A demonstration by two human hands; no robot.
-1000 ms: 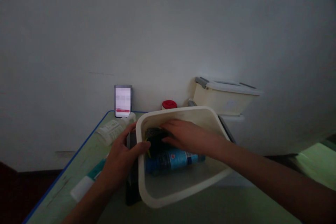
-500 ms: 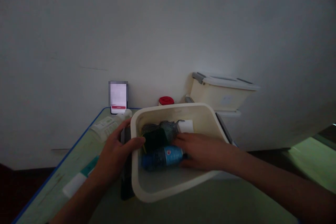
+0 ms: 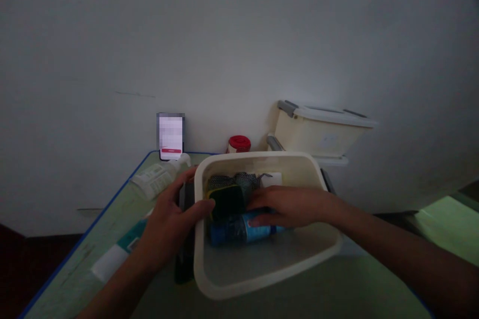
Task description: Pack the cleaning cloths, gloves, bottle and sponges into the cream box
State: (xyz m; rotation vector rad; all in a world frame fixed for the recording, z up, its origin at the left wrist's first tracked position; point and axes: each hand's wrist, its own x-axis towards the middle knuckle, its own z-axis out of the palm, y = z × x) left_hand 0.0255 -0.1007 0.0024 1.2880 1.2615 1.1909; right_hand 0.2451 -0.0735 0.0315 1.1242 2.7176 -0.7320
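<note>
A cream plastic bin (image 3: 262, 279) is in front of me, tilted toward me. My left hand (image 3: 177, 214) grips its left rim, the thumb over the edge and the fingers outside. My right hand (image 3: 284, 205) reaches inside, fingers stretched left and apart from the thumb. Its thumb lies over a blue-labelled bottle (image 3: 239, 230), which rests on its side. Just left of the fingertips is a dark green and yellow sponge (image 3: 226, 201). Behind them lie a grey mesh item (image 3: 243, 180) and a white item (image 3: 274, 178), both partly hidden by the right hand.
A clear pump bottle (image 3: 151, 179) and a white-and-teal package (image 3: 119, 254) lie on the green table (image 3: 80, 254) at left. A phone (image 3: 171, 137) leans on the wall. Behind the bin are a red roll (image 3: 239, 143) and lidded boxes (image 3: 314, 132).
The bin and both hands appear slightly further right. My right hand has shifted over the bottle, its thumb now across the label. The sponge sits more upright, showing its yellow edge.
</note>
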